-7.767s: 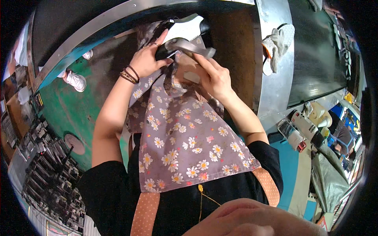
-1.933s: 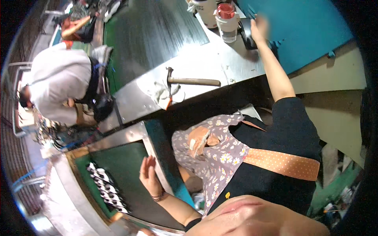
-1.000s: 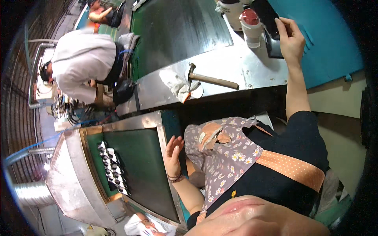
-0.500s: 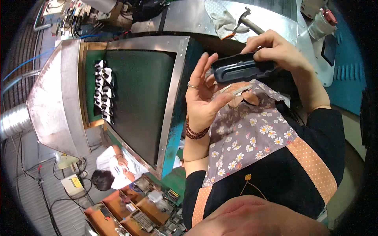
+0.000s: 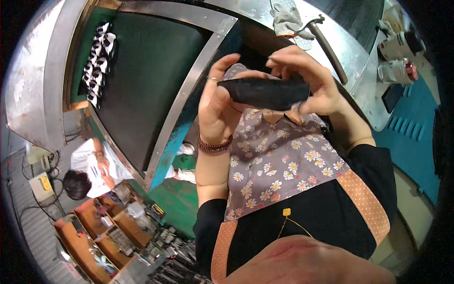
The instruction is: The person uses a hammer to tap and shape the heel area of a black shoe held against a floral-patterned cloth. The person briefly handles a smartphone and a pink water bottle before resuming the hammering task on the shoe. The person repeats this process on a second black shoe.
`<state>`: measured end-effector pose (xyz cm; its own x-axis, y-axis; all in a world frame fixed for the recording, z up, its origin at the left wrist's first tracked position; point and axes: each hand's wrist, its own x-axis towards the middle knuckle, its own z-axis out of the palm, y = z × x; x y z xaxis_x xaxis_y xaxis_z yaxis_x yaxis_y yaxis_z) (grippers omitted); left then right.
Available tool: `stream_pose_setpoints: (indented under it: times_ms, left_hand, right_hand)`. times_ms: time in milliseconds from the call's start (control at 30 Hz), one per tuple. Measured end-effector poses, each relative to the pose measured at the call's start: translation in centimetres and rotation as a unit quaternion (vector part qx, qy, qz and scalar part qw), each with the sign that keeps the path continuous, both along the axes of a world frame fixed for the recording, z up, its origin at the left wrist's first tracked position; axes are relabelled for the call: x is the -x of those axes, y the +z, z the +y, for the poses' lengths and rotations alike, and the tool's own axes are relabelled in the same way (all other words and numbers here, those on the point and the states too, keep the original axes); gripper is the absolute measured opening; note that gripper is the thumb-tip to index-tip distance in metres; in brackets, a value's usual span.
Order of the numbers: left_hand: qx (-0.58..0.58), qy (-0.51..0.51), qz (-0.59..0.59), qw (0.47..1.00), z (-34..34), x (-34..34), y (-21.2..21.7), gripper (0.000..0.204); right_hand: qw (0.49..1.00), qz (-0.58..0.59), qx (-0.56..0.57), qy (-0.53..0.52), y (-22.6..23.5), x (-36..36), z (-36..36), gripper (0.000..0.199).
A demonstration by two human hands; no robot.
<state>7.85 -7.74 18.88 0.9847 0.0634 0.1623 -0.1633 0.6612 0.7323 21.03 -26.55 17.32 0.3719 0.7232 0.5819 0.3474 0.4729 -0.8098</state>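
A long black moulded plastic piece [image 5: 267, 93] is held level in front of the apron, its smooth dark side showing. My left hand [image 5: 218, 97], with a ring and a beaded bracelet, grips its left end between thumb and fingers. On its right end, my right hand [image 5: 309, 78] has the thumb below and curled fingers above. What lies behind the piece is hidden. Beyond my right hand, a hammer [image 5: 331, 53] rests on the metal surface beside grey work gloves [image 5: 286, 21].
At left runs a dark conveyor belt [image 5: 146, 71] with a metal frame, bearing several black-and-white pieces [image 5: 98, 64]. Another person [image 5: 97, 165] in white sits beyond it. Wooden compartment trays [image 5: 90, 236] hold parts at lower left. A clear jar [image 5: 395, 72] stands at right.
My left hand has gone from spread fingers to gripping the left end. The piece has turned, so its recessed side no longer shows. The view has shifted too.
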Motion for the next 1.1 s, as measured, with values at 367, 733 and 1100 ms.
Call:
stream_pose_setpoints:
  times_ms: [367,733,1100]
  left_hand:
    - [0.291,-0.127,0.097,0.943,-1.8,0.2,-3.6,0.056]
    - [0.008,0.058,0.023,0.998,-1.7,1.4,-3.3,0.078]
    - [-0.139,0.163,0.037,0.976,-1.9,3.7,-0.9,0.101]
  right_hand:
    - [0.967,-0.253,0.027,-0.003,0.2,0.4,2.5,0.074]
    - [0.986,-0.138,0.066,-0.065,0.6,1.0,1.2,0.064]
    - [0.99,-0.113,0.06,-0.059,1.1,0.9,1.1,0.066]
